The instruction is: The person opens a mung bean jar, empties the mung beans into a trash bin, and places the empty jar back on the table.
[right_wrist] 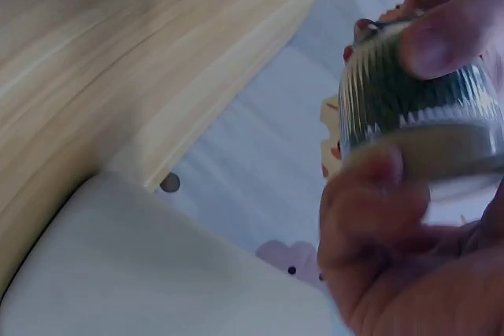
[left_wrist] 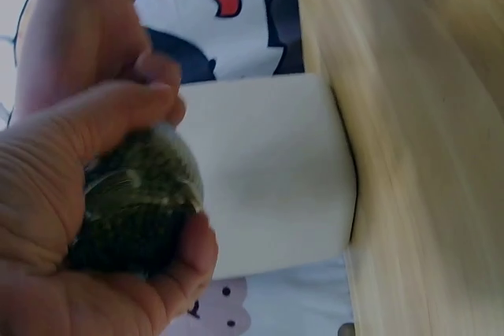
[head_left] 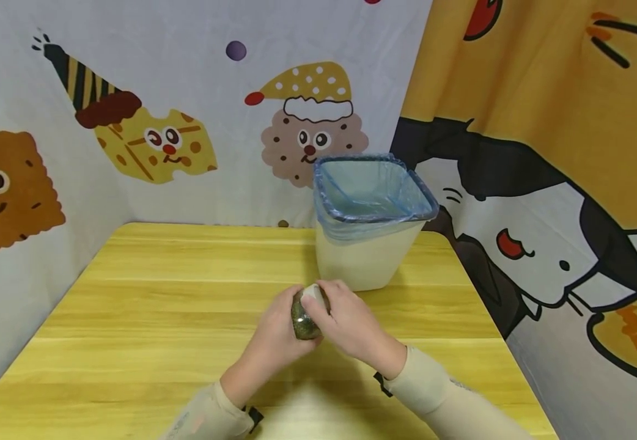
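Gripping a small, clear, ribbed jar (head_left: 302, 322) in the left hand (head_left: 270, 333), with fingers and thumb curled round its side — dark greenish stuff inside. Pinching the jar's pale lid (head_left: 313, 294) between the thumb and fingers of the right hand (head_left: 351, 321), slightly blurred in the right wrist view. Held between both hands above the wooden table (head_left: 148, 342), on the near side of a cream bin (head_left: 362, 260) lined with a blue bag (head_left: 343, 211) folded over its rim. Covered to the wrists by pale sleeves (head_left: 434, 385). Backed by white cloth (head_left: 181, 49) printed with cartoon snacks — bordered at right by a yellow curtain (head_left: 544, 79).
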The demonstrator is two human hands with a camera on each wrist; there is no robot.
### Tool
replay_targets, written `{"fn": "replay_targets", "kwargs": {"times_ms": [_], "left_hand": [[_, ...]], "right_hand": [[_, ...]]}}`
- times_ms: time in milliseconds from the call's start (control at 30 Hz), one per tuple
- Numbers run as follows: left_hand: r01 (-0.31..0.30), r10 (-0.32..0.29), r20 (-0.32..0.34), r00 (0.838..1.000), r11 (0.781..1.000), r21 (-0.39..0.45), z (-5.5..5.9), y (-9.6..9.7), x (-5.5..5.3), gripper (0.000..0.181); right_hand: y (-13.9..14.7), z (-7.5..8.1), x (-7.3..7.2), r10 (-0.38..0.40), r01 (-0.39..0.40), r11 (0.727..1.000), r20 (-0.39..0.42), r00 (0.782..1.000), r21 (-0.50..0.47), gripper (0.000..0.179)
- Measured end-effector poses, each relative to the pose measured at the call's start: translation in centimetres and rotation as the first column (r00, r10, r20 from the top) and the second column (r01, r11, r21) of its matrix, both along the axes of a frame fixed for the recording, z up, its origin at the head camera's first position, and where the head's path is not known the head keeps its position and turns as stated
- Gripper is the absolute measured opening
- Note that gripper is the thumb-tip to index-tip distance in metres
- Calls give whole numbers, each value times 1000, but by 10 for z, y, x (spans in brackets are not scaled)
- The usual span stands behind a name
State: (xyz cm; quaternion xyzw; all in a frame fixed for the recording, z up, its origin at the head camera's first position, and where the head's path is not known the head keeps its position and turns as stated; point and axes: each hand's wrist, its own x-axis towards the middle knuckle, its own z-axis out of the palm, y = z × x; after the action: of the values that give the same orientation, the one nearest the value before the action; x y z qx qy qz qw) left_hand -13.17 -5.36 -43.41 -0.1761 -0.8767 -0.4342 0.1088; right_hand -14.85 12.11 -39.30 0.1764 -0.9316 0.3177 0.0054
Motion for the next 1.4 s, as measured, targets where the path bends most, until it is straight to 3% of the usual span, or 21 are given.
{"fn": "replay_targets", "kwargs": {"times_ms": [167, 367, 467, 633, 767, 867, 933, 1067, 1133, 1200, 1233, 1300, 1333, 1400], "left_hand": [[-71, 73, 50, 996, 997, -38, -2, 9, -1, 73], [-61, 65, 114, 991, 998, -30, -5, 5, -2, 74], [-53, 54, 117, 992, 999, -13, -8, 2, -2, 76], [-18, 19, 42, 999, 1000, -22, -10, -2, -3, 75], [30, -32, -38, 999, 999, -42, -8, -4, -5, 73], [70, -72, -56, 996, 997, -45, -6, -6, -7, 70], [99, -100, -40, 994, 994, -36, -4, -8, -8, 68], [180, -179, 23, 984, 984, -22, 1, -13, -13, 62], [229, -228, 75, 971, 973, -7, 3, -15, -18, 62], [286, -290, 139, 947, 957, 44, 5, -17, -25, 67], [315, -327, 184, 927, 945, 90, 6, -18, -28, 71], [349, -396, 255, 882, 913, 210, 6, -20, -33, 81], [360, -441, 279, 853, 885, 295, 5, -20, -35, 86], [341, -501, 308, 808, 826, 448, 1, -18, -34, 85]], "right_hand": [[-13, -4, -3, -104, 105, 994, -26, 994, 22, 57], [-17, -9, -6, -96, 98, 995, -120, 988, 12, 48], [-16, -14, -5, -72, 72, 997, -163, 984, -8, 45], [-13, -21, -2, -35, 29, 999, -273, 961, -26, 46], [-10, -23, -2, -4, -8, 1000, -379, 925, -30, 45], [-8, -25, -2, 25, -42, 999, -455, 890, -26, 44], [-6, -27, -3, 52, -75, 997, -512, 858, -25, 45], [-1, -27, -8, 117, -159, 987, -628, 770, -10, 49], [1, -24, -9, 135, -175, 985, -649, 749, 3, 51], [3, -19, -10, 131, -164, 986, -622, 772, 4, 52], [5, -16, -10, 118, -147, 989, -584, 803, -2, 53], [7, -9, -9, 64, -94, 995, -457, 887, -42, 52], [8, -6, -9, 26, -56, 996, -372, 928, -71, 51], [10, -2, -10, -51, 24, 991, -216, 975, -128, 49]]}}
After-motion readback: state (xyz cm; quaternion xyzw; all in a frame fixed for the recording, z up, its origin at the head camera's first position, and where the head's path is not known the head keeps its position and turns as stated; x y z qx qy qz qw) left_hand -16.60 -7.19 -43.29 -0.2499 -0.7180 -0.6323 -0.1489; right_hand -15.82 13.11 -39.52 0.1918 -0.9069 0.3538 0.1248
